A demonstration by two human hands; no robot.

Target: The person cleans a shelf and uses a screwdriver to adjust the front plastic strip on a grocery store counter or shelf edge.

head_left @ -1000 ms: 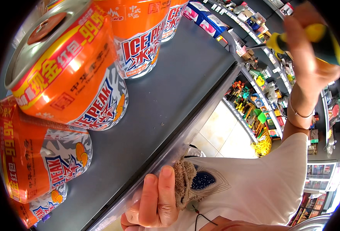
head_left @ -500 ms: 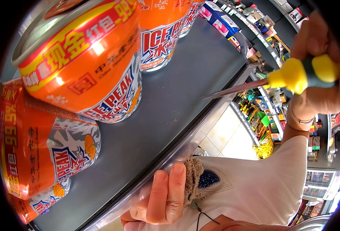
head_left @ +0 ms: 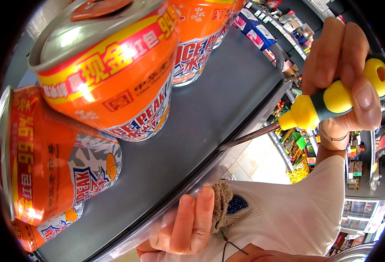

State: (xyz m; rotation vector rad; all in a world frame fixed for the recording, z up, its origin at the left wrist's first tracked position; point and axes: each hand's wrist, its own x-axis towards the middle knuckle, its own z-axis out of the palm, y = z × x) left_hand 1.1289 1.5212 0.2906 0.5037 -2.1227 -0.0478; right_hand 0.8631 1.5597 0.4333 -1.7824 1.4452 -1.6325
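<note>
My right hand (head_left: 338, 74) is closed around the yellow and dark green handle of a screwdriver (head_left: 303, 114). Its metal shaft slants down to the left, and the tip meets the seam between a dark grey shelf (head_left: 179, 126) and the clear plastic strip (head_left: 157, 220) along its front edge. Lower down, my left hand (head_left: 186, 225) has its fingers curled over that strip; the thumb is hidden. Orange drink cans stand on the shelf: a large-looking one (head_left: 127, 87) near me, another (head_left: 61, 153) to its left, and one (head_left: 196, 39) farther back.
A blue and pink package (head_left: 255, 30) sits beyond the shelf's far end. Stocked shop shelves (head_left: 295, 144) line the right side above a pale tiled floor (head_left: 253, 163). My white shirt (head_left: 288, 201), with a fluffy brown patch (head_left: 221, 205), is close to the shelf edge.
My right hand has moved a little left, bringing the screwdriver tip down and left to the shelf's edge seam. The cans appear slightly farther right in view. My left hand stays on the strip.
</note>
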